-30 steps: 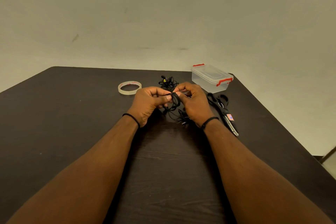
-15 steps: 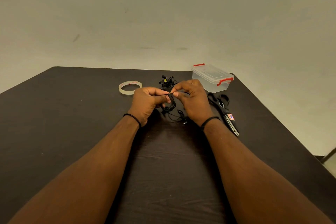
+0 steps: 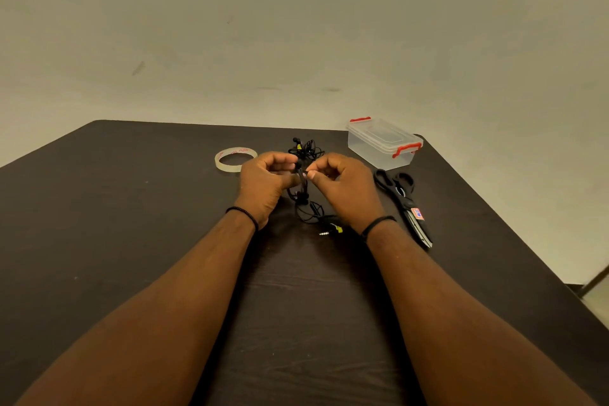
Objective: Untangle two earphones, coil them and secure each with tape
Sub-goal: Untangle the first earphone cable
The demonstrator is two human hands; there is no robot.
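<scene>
- Since a second ago, both hands have lifted a little and moved slightly apart, and more of the black cord now hangs down between them.
- The jack end of the cord now shows on the table near the right wrist; it was hidden under the bunch before.
- The left hand point(image 3: 267, 183) has its fingers curled in, and it pinches the black earphone cord point(image 3: 302, 189) between thumb and fingers.
- The right hand point(image 3: 344, 186) also has its fingers curled, and its thumb and first finger pinch the same cord just beside the left hand.
- The cord hangs down from the pinch in loose loops and rests on the dark table point(image 3: 99, 224) between the two wrists.
- The metal jack point(image 3: 324, 233) lies on the table with a small yellow bit next to it.
- The second earphone point(image 3: 304, 148) sits in a tangled black bunch on the table, just behind the hands.
- A roll of clear tape point(image 3: 235, 159) lies flat on the table, to the left of the hands and a bit farther back.
- A clear plastic box point(image 3: 384, 142) with red clips stands at the far right corner of the table, with its lid on.
- Black scissors point(image 3: 403, 204) lie on the table, just right of the right hand and in front of the box.
- Each wrist has a thin black band around it.
</scene>
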